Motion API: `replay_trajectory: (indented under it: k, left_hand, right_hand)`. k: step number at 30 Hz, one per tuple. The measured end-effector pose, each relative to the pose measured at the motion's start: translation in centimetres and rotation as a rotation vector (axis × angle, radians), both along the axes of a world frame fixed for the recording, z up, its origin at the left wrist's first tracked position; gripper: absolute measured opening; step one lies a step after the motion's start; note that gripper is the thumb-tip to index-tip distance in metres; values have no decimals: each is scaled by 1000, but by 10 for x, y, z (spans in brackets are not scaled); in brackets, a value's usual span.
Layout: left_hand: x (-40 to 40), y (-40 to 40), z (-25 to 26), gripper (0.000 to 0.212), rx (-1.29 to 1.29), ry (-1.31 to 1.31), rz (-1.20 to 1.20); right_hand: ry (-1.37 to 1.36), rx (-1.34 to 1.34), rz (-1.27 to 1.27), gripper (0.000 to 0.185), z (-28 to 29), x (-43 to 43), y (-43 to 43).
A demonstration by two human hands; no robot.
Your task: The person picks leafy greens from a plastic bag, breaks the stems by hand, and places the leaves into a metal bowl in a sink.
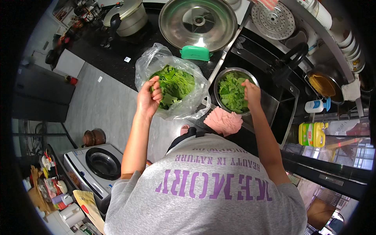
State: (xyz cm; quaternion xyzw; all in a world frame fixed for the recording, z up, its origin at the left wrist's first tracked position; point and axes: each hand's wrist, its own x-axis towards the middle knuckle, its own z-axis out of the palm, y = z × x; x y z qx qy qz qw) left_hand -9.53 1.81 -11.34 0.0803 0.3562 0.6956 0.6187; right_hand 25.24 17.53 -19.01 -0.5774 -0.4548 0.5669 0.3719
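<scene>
Leafy green vegetables with thin stems fill a clear plastic bag on the black counter. My left hand is at the bag's left side, fingers curled, beside the leaves. Whether it grips a leaf is hard to make out. To the right, a stainless steel bowl at the sink's near left edge holds picked green leaves. Over its right rim is my right hand, thumb and fingers drawn together near the leaves. What lies between those fingers is hidden.
A pink cloth lies by the bowl. Behind the bag are a green plastic box and a large metal lid. A lidded pot stands farther left. A black faucet rises over the sink; a pump bottle is right.
</scene>
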Motion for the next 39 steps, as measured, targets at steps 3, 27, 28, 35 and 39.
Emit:
replay_trajectory:
  k: [3,27,28,35,39]
  left_hand:
    - [43,19,13,18,-153,72,-124]
    - [267,17,-84,19,-553,13,-1562]
    - [278,10,-89,17,-576,17,-1596]
    - [320,-34,-114,21,-602,88,-1565]
    - [331,-64,-141,23,-630,190,-1431]
  right_hand:
    - [701,-497,35,27,20,-17,-18]
    - [293,-451,-1334,15,-76,168,-362]
    - [295,-447,-1336,15,-86,176,-371]
    - [373,-649,-1323,18,-183,241,-389]
    - [582,-775,-1152,17,-148,243,-364]
